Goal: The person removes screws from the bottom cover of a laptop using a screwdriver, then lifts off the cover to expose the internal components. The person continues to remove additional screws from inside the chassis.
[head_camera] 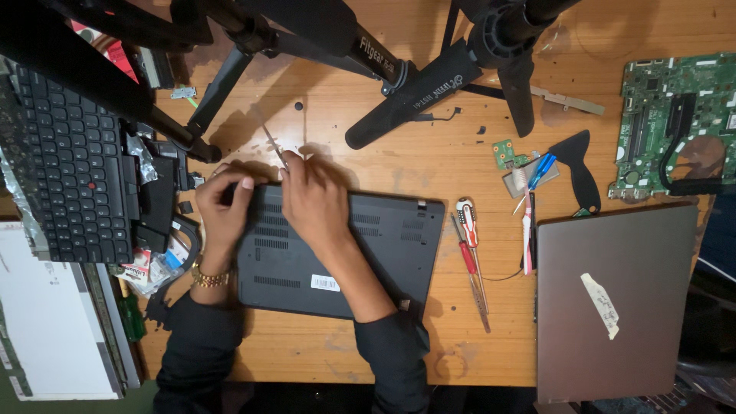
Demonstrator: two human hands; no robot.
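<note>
Nearest the camera, two dark sleeves reach up over the edge of the wooden surface (322,345). Between them lies a dark laptop (337,253), flipped underside up, flat on the wood with its vent slots and a small white label showing. It looks like a stiff, fairly heavy plastic shell, probably brittle at its clips and thin edges; it seems best held flat by the long sides or steadied with a palm on the base, not levered by a corner.

The left hand (224,205), a gold bracelet at its wrist, curls over the laptop's far left corner, fingers bent and pressing on the edge. The right hand (313,198) rests on the far edge just beside it, pinching a thin metal tool (274,146) that slants up and away; whether its tip touches the case cannot be told.

To the right lie two screwdrivers (469,253) with red handles, then a closed grey laptop (613,299) with a strip of tape on its lid. To the left sits a loose black keyboard (69,169) among small parts. Farther off are a green circuit board (675,123) and the black tripod legs (429,84).
</note>
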